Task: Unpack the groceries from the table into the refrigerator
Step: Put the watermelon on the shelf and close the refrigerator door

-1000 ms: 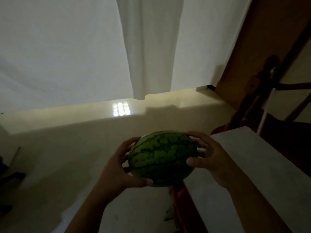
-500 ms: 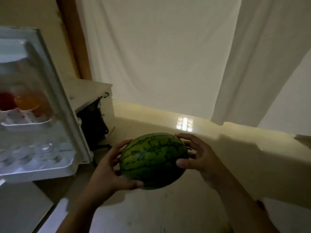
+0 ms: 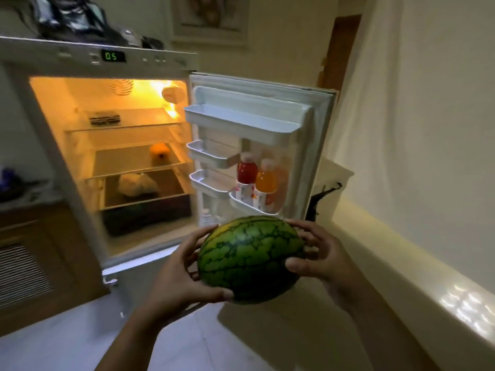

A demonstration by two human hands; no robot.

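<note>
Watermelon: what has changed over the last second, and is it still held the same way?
The view has swung left, from curtain and wall to the open refrigerator, whose lit shelves and door bins with two bottles now face the person. Nothing was let go or newly taken hold of. The watermelon stays in front of the chest, gripped by left hand and right hand on opposite sides.

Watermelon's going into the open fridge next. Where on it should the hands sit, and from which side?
Grip the watermelon at its two narrower ends, one hand from each side. It lies with its long axis across the body, so the left hand cups the left end with the thumb underneath, and the right hand wraps the right end. It looks too broad and rounded for one hand.
</note>
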